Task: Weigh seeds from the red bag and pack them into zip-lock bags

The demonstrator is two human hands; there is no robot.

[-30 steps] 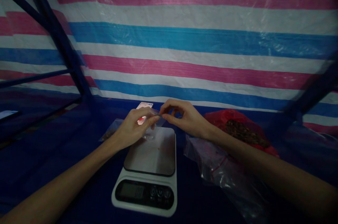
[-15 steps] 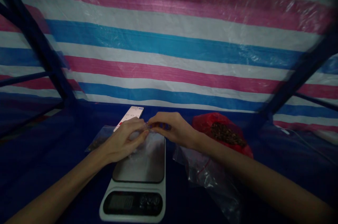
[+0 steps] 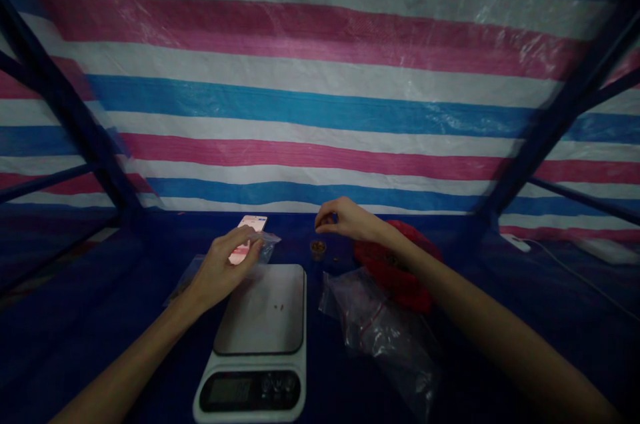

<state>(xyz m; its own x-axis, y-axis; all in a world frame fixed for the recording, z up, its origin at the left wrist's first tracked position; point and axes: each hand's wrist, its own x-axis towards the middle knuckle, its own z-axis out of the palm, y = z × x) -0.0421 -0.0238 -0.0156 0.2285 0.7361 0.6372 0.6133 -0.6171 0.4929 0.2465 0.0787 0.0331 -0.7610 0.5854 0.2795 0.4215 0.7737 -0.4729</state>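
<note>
— Scale first, since it sits closest?

— Yes. The kitchen scale (image 3: pixel 250 337) stands on the blue worktop (image 3: pixel 340 384), its dark display (image 3: pixel 229 391) facing us. I can't make out the digits. Two tiny reddish bits (image 3: pixel 278 308) lie on the metal plate.

— And to the right of it?

— Crumpled clear bags (image 3: pixel 383 337), spread flat. Over on the left, a filled clear bag (image 3: pixel 185 277) lies partly behind the left forearm.

— What about the left hand (image 3: pixel 225 263)?

— Just past the plate's far left corner, palm down, thumb and fingers closed on a small clear bag (image 3: pixel 269 247). Most of that bag is inside the grip; its loose edge sticks out to the right.

— The right hand (image 3: pixel 319 229)?

— Farther off, above a small clear cup (image 3: pixel 317 251) of brown pieces, without touching it. The fingers curl and their tips come close to the thumb; whether they pinch anything, I can't tell.

— Beyond the hands?

— A phone (image 3: pixel 254 222), lit, partly covered by the left hand, and a red bag (image 3: pixel 367 254) partly behind the right forearm. At the back hangs a striped sheet (image 3: pixel 300 151).
</note>
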